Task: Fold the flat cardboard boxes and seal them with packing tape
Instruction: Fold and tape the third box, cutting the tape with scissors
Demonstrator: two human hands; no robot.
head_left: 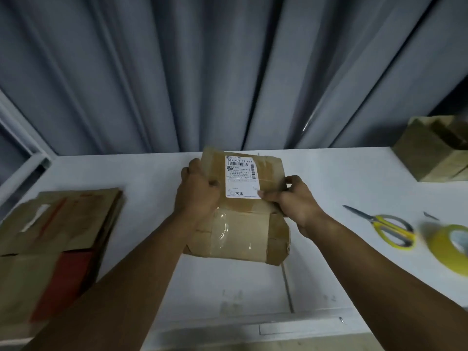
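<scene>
Hands grip one box (240, 231), left hand (196, 196) on its left edge, right hand (293, 201) on its right, long axis running away from the person; one scissors (390, 229), one tape roll (448, 247).

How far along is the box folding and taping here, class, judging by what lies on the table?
Done: a folded box sits far right. In hand: the left hand and right hand hold the labelled box, clear tape across it. Left: the flat stack on the left waits; tape roll and scissors lie untouched.
</scene>
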